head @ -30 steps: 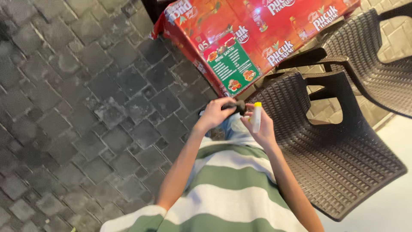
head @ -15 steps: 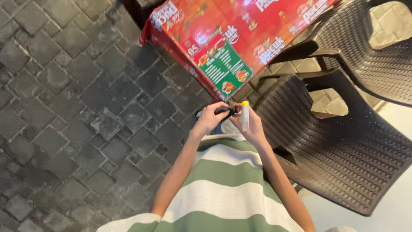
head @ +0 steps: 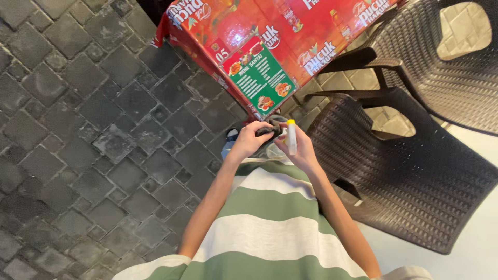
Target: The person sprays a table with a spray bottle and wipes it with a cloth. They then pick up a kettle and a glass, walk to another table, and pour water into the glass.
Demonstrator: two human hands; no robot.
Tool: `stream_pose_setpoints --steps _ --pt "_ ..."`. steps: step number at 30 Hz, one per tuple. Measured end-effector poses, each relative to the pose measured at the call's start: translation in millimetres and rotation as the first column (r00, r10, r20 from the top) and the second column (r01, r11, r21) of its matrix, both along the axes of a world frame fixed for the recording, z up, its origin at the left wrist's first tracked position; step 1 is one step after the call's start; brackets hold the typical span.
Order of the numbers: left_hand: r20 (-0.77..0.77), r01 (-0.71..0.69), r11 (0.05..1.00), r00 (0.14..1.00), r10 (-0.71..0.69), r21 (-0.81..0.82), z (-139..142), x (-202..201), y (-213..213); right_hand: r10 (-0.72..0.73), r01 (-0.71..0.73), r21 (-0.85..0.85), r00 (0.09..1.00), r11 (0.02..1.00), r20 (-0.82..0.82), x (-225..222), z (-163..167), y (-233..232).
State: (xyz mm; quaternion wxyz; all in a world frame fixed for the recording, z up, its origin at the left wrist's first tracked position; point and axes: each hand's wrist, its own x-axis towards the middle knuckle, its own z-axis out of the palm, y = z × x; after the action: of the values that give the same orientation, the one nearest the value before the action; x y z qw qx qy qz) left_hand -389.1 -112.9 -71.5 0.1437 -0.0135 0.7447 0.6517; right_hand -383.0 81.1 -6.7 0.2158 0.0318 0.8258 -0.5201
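Observation:
My left hand (head: 250, 139) is closed around a small dark object (head: 267, 129), perhaps a cloth, held in front of my green and white striped shirt (head: 270, 218). My right hand (head: 302, 150) holds a slim white bottle with a yellow cap (head: 291, 137), upright and right next to the dark object. Both hands meet just below the corner of a red table (head: 249, 21). A green laminated card (head: 259, 77) lies on that table near the corner.
Two dark brown woven plastic chairs stand to the right, one close by (head: 415, 171) and one further back (head: 441, 78). Grey paving stones (head: 93, 129) cover the ground on the left. A pale smooth floor (head: 477, 243) shows at the lower right.
My hands stay together on the dark object and the bottle. The view has shifted a little, so the table and chairs sit lower and closer in the frame.

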Motion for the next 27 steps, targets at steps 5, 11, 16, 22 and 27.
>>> stream_pose_setpoints --steps 5,11,16,22,27 --pt "0.137 0.149 0.926 0.969 -0.207 0.348 0 -19 8 0.254 -0.258 0.014 0.939 0.966 -0.231 -45 -8 22" --pt "0.222 -0.078 0.979 0.975 0.035 0.189 -12 -56 29 0.475 -0.448 0.164 0.787 0.879 -0.395 -128 -35 62" --pt "0.134 -0.429 0.892 0.885 0.446 -0.141 -40 -101 86 0.509 -0.518 0.022 0.83 0.855 -0.229 -211 -76 106" --pt "0.137 -0.618 0.785 0.776 0.616 -0.03 -96 -140 146 0.46 -0.474 -0.137 0.879 0.87 -0.125 -285 -157 121" --pt "0.27 -0.58 0.807 0.764 0.586 -0.112 -183 -156 158 0.369 -0.349 -0.407 0.929 0.844 -0.031 -312 -223 117"
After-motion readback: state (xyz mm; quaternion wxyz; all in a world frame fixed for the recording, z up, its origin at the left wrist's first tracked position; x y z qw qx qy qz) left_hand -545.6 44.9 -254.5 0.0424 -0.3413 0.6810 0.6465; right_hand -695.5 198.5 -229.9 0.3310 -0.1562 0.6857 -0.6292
